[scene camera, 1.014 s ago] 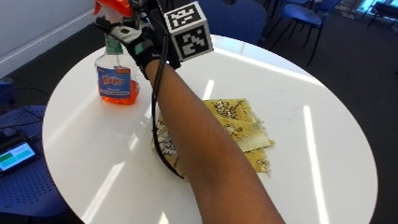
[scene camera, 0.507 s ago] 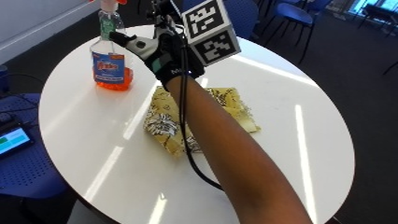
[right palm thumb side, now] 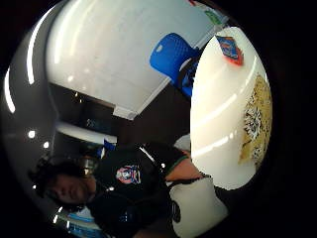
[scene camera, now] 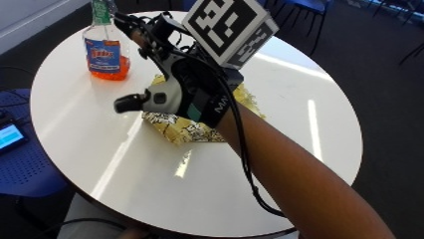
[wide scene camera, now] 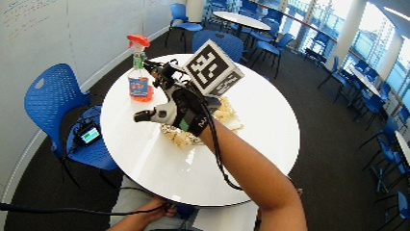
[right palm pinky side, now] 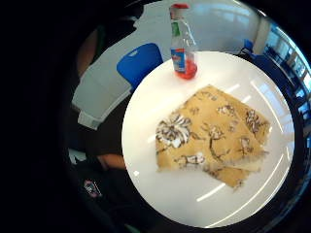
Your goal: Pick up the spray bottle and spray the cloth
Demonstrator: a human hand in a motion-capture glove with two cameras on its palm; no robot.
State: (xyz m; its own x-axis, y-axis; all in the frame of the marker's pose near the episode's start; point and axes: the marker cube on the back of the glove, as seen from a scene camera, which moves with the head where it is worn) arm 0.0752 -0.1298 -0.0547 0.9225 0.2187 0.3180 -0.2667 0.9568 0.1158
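**Spray bottle upright on desk, gloved hand in the air short of it**

Spray bottle (scene camera: 105, 46): stands upright near the far edge of the round white desk (scene camera: 318, 124), on the side nearest the blue chair (wide scene camera: 54, 103). Clear body, orange-red liquid filling the lower part, blue label, green neck band. Red trigger head visible in the wide outside view. Nothing touches the bottle in any view.

Cloth (right palm pinky side: 214, 133): yellow with a brown and white flower print, lying flat near the middle of the desk, folded so that one layer shows under another along one edge. Bottle and cloth are apart, with bare desk between them. In the outside view the hand and forearm cover most of the cloth; only one crumpled corner shows below the wrist.

Right hand (scene camera: 177, 82): gloved, raised above the desk over the cloth, reaching toward the bottle. Fingers (scene camera: 136, 30) are extended and spread, released, holding nothing; the fingertips sit close to the bottle's neck in the outside view, but I cannot tell whether there is contact. Thumb points out to the side, away from the bottle. The little finger side palm view looks down on cloth and bottle together, both well clear of the palm.

Surroundings: dark carpet floor, white wall behind the chair, further blue chairs and a second round table (wide scene camera: 242, 20) beyond.
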